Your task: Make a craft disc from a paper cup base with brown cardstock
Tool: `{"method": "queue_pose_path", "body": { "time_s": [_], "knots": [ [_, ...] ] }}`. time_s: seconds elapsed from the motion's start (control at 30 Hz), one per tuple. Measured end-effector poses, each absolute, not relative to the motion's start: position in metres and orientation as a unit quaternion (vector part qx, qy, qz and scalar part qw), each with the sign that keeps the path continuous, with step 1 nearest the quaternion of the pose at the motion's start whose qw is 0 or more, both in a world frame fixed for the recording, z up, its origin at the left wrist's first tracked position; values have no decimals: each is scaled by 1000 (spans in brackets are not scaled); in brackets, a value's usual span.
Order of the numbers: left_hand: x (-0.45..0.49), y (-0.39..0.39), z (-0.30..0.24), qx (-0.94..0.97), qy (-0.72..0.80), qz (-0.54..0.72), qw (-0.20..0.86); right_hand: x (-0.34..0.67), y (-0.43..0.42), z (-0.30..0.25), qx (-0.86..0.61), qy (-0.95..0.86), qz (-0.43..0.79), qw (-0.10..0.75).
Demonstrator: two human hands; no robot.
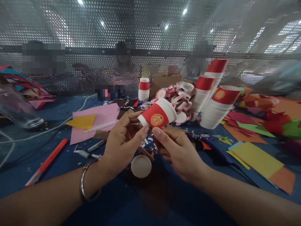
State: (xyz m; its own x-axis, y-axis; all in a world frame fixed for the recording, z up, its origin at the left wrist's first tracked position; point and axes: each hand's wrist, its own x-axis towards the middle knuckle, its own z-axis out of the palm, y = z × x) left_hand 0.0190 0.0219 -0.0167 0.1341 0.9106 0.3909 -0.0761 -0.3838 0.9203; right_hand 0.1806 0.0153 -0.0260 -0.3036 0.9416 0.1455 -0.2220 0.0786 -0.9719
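The fingers (pixel 129 117) of the left hand (pixel 117 146) grasp a red-and-white paper cup (pixel 160 116) by its narrow end, thumb in front, the others partly hidden. The right hand (pixel 180 150) has its thumb against the cup's lower side with fingers curled behind; I can't tell whether they hide anything else. From my end, I see the cup raised off the blue desk (pixel 113 207), tilted on its side, its wide rim toward the upper right.

I judge the work on this cup to be at its start: the side I can see is whole, with no cut showing in band or rim. Elsewhere plenty looks done. A heap of cut pieces (pixel 185 95) lies beyond the hands, and small scraps (pixel 152 144) are scattered beneath them, near a pale round piece (pixel 141 166).

As for what is left, I count a near stack of cups (pixel 211 110) and more behind it, plus a short stack (pixel 144 89) farther back; those in view look uncut. To the right, a dark blue tool (pixel 215 149) and coloured paper (pixel 256 158) lie untouched by either hand.
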Motion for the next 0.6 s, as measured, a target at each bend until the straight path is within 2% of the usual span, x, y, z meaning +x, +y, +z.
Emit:
{"method": "queue_pose_path", "body": {
  "time_s": [0.17, 0.6],
  "knots": [
    [17, 22, -18, 666, 341, 579, 324, 181, 15, -27, -331, -558, 581, 492],
    [16, 14, -26, 658, 361, 556, 357, 181, 12, -27, -340, -581, 549, 495]
  ]
}}
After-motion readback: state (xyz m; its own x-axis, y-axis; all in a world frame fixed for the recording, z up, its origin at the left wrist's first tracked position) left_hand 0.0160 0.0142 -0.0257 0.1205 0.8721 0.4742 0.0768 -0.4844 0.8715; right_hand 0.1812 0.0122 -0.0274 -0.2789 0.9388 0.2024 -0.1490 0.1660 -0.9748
